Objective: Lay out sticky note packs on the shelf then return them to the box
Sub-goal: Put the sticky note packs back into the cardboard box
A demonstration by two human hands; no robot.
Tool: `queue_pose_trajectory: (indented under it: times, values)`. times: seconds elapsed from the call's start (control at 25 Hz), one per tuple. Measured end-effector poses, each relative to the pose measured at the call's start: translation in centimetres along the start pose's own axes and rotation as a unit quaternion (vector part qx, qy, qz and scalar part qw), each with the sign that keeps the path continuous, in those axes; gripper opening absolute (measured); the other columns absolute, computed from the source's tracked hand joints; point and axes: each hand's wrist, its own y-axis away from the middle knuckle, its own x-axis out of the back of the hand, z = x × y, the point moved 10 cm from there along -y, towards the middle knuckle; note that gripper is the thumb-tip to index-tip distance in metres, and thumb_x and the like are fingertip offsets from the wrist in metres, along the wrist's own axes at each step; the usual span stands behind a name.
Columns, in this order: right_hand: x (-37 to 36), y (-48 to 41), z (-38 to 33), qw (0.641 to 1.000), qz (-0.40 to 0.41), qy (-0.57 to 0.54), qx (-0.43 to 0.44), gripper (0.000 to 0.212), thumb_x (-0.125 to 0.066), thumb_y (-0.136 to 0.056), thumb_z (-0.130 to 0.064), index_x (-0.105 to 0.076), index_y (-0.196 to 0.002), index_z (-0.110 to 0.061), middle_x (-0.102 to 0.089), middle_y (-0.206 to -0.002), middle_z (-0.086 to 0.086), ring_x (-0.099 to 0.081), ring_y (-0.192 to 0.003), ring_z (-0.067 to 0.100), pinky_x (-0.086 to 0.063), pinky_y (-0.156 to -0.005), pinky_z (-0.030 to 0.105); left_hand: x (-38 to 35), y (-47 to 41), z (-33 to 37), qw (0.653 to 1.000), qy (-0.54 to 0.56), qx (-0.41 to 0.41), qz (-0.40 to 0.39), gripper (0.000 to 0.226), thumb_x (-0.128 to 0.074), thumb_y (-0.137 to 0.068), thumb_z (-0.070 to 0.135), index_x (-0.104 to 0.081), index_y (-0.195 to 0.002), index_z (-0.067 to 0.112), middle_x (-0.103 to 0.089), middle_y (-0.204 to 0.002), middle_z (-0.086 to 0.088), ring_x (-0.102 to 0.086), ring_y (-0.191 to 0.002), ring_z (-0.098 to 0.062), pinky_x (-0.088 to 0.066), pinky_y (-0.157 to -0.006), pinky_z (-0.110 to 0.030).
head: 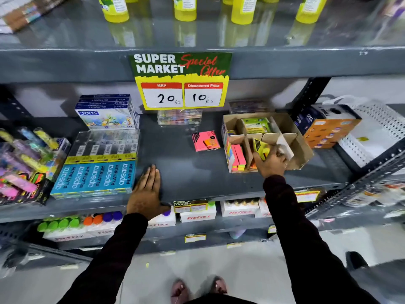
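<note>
A brown cardboard box with dividers stands on the grey shelf, right of centre. Inside it are a green pack at the back and pink and yellow packs at the front left. My right hand is at the box's front, shut on a yellow sticky note pack held over a middle compartment. One pink sticky note pack lies flat on the shelf just left of the box. My left hand rests flat on the shelf's front edge, fingers together, holding nothing.
Blue pencil boxes and crayon boxes fill the shelf's left. A clear case sits at the back under a hanging price sign. An orange box and white basket stand right. Yellow bottles line the shelf above.
</note>
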Motion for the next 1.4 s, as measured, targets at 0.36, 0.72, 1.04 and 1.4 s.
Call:
queue_pose_trajectory:
  times: [0.36, 0.72, 1.04, 1.4]
  values:
    - [-2.1, -0.2, -0.2, 0.999, -0.022, 0.035, 0.019, 0.050, -0.046, -0.097, -0.034, -0.039, -0.142, -0.015, -0.025, -0.150, 0.030, -0.023, -0.138, 0.049, -0.024, -0.113, 0.051, 0.1, 0.0, 0.0, 1.000, -0.007, 0.010, -0.004, 0.125, -0.082, -0.042, 0.054, -0.030, -0.136, -0.008, -0.034, -0.144, -0.027, -0.033, -0.132, -0.037, -0.023, -0.110, -0.043]
    - [1.8, 5.4, -12.5, 0.969, 0.110, -0.061, 0.214, 0.053, -0.032, -0.092, -0.034, -0.054, -0.126, 0.001, -0.055, -0.125, 0.033, -0.048, -0.117, 0.047, -0.031, -0.099, 0.041, 0.3, 0.0, 0.1, 1.000, -0.003, 0.013, -0.008, 0.126, -0.084, -0.040, 0.052, -0.028, -0.137, -0.008, -0.033, -0.145, -0.026, -0.032, -0.133, -0.037, -0.024, -0.109, -0.045]
    - [-10.7, 3.4, -16.9, 0.975, -0.138, 0.120, 0.124, 0.087, -0.056, -0.089, -0.049, -0.018, -0.145, 0.005, -0.023, -0.150, 0.033, -0.024, -0.140, 0.045, -0.024, -0.117, 0.047, 1.0, 0.2, 0.1, 1.000, 0.011, 0.013, -0.002, 0.119, -0.050, -0.048, 0.072, -0.033, -0.134, -0.009, -0.039, -0.141, -0.025, -0.038, -0.129, -0.038, -0.027, -0.102, -0.050]
    - [-9.0, 4.5, -17.3, 0.967, -0.069, 0.166, 0.179, 0.080, -0.054, -0.087, -0.050, -0.031, -0.137, 0.007, -0.042, -0.136, 0.033, -0.038, -0.128, 0.045, -0.032, -0.109, 0.047, 1.2, 0.4, 0.4, 1.000, 0.028, 0.009, -0.007, 0.120, -0.076, -0.043, 0.058, -0.035, -0.134, -0.008, -0.039, -0.141, -0.026, -0.039, -0.128, -0.038, -0.030, -0.103, -0.050]
